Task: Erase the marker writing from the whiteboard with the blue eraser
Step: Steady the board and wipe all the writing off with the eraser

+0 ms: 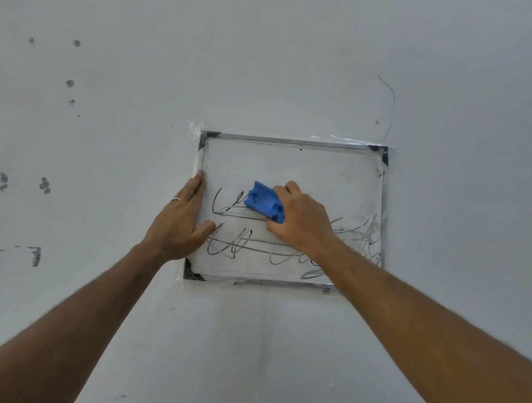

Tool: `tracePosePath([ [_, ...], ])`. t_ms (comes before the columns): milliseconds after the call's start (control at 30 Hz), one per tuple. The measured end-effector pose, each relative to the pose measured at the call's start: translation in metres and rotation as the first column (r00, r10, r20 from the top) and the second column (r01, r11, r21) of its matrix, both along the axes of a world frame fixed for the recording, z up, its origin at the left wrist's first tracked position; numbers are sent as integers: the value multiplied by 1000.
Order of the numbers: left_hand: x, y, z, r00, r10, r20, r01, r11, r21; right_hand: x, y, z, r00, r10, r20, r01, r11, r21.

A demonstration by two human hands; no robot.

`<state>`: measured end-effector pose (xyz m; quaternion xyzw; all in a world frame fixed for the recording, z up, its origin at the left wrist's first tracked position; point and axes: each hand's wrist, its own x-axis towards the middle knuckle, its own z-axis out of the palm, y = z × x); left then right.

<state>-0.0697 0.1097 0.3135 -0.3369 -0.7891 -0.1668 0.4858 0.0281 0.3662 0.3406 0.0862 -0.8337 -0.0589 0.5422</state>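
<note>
Fingers (282, 191) of my right hand (304, 218) grip the light, stiff blue eraser (264, 204) by its long sides, flat on the whiteboard (291, 168) over the marker writing (240, 246), while my left hand (180, 221) lies open, bracing the frame.

**Free room and obstructions at the wall-mounted board**

The upper half of the small metal-framed whiteboard (294, 169) is lying bare, giving open room above the blue plastic eraser (266, 203). The left hand (180, 218) is lying flat, fingers straight, over the board's left frame edge, blocking travel past that side. The right hand (302, 218) is gripping the eraser and covering the middle of the black scribbled marker writing (240, 246). Writing is showing left of the eraser and along the lower band. The right forearm is crossing the lower right corner. The pale painted wall (296, 64) around the frame is standing open.
</note>
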Motion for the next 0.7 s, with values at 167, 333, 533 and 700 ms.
tracePosePath([
  [167,-2,-6,2,999,28,-43,-30,999,-39,10,27,25,998,-65,-21,64,997,-39],
  [333,-3,-3,-1,999,28,-27,-29,999,-25,0,7,5,1000,-13,23,12,998,58],
  [533,-3,-5,1,1000,20,-16,-21,999,-35,6,14,29,998,-50,-40,45,992,-117],
  [700,0,-5,1,1000,21,-7,-21,999,-35,0,3,4,997,-31,65,23,993,116],
])
